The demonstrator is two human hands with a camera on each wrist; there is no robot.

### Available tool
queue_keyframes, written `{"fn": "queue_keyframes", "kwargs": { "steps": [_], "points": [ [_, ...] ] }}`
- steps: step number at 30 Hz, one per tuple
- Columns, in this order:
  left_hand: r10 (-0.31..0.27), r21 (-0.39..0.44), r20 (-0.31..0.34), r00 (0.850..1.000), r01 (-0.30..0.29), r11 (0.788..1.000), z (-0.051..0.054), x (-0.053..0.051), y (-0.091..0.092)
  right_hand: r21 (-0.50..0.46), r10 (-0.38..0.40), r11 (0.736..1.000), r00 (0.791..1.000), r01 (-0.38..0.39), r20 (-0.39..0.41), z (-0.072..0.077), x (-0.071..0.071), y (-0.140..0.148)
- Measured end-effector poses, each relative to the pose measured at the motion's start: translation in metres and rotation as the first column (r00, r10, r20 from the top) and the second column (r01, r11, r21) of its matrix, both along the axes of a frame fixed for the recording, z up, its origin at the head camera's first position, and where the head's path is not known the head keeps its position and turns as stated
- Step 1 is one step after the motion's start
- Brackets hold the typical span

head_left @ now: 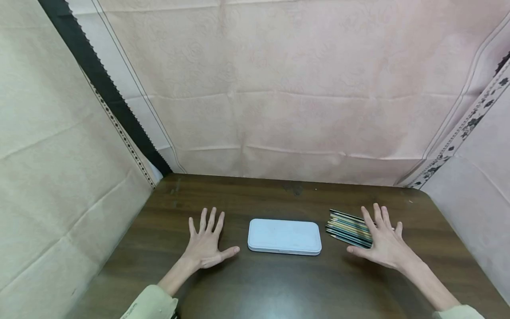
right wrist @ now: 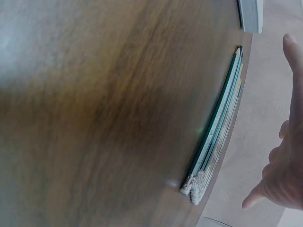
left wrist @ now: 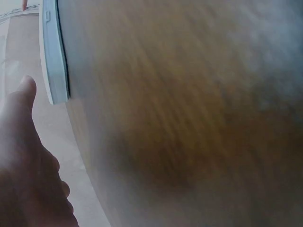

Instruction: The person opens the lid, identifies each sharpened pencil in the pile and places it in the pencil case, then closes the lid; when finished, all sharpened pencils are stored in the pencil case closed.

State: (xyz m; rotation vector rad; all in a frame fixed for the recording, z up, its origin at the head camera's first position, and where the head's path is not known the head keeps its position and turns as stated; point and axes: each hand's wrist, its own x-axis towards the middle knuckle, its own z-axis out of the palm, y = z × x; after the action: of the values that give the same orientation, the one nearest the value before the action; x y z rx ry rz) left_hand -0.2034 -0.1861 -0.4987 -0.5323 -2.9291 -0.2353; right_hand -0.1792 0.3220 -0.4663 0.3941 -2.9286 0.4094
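A pale blue-white flat case (head_left: 284, 236), lid closed, lies mid-table between the two hands. My left hand (head_left: 208, 243) is spread with straight fingers to the left of the case, apart from it and holding nothing. To the right of the case, a row of pencils (head_left: 347, 228) lies side by side, sharpened tips toward the case. My right hand (head_left: 382, 239), fingers spread, hovers over the right end of the pencils and hides it in the head view. In the right wrist view, the pencils (right wrist: 215, 127) lie below the hand (right wrist: 286, 165), with a gap between them.
The brown wooden table (head_left: 255, 283) has its far edge against a pale cloth wall (head_left: 279, 97). More cloth hangs along the left side (head_left: 71, 177) and right side (head_left: 482, 168). A black strip (head_left: 107, 84) runs down the left corner.
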Motion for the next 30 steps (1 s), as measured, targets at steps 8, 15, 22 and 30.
{"fn": "queue_keyframes", "kwargs": {
  "steps": [8, 15, 22, 30],
  "points": [
    [-0.021, 0.015, -0.01, 1.0, 0.021, 1.0, -0.002, 0.001, 0.002, -0.001, 0.01, 1.0, 0.999, -0.01, -0.033, -0.002, 0.003, 0.001],
    [-0.072, 0.145, -0.015, 0.997, 0.073, 0.987, 0.007, 0.002, 0.012, -0.081, 0.172, 0.974, 0.929, -0.209, -0.328, -0.012, -0.002, -0.016],
    [-0.15, 0.334, 0.137, 0.979, 0.097, 0.938, 0.013, -0.008, 0.038, -0.129, 0.351, 0.806, 0.643, -0.577, -0.681, -0.025, -0.013, -0.075],
    [-0.273, 0.399, 0.201, 0.941, 0.176, 0.9, 0.005, -0.023, 0.062, -0.237, 0.448, 0.724, 0.702, -0.648, -0.554, -0.041, -0.015, -0.126]
  ]
}}
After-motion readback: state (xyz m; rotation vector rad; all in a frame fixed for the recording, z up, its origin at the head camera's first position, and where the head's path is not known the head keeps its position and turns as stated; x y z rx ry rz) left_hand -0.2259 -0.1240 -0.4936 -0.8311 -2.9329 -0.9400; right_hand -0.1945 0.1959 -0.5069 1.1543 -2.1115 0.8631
